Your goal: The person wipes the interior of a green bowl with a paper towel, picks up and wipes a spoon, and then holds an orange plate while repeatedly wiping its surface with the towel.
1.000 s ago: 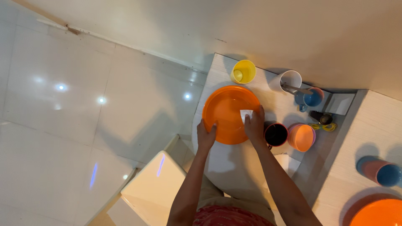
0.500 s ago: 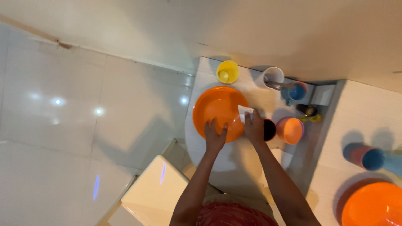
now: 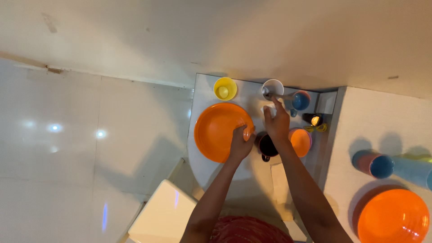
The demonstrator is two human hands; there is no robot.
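- Hidden / unclear: small white object under the right hand's fingertips is mostly covered; cannot tell what it is. Tap region by the white cup is shadowed, and detail is hard to read there.
- Cut off: both forearms run out of the bottom edge; a second orange plate at lower right is clipped by the edge; a blue cup lying on the right-hand bench has its far end cut by the right edge.
- Left hand: fingers curled closed over the right rim of the large orange plate, gripping it. The plate sits in the pale sink basin, left of centre.
- Right hand: fingers partly extended, index pointing upward to the white cup; fingertips rest on the small white object. Whether it is pinched or only touched cannot be told.
- Around the hands: yellow cup above the plate, apart from it; dark mug just below the right hand, between the two wrists; small orange bowl just right of the right wrist; blue cup with reddish rim to the right of the white cup.
- Below the basin: white box-like object on the tiled floor; red garment at bottom centre.
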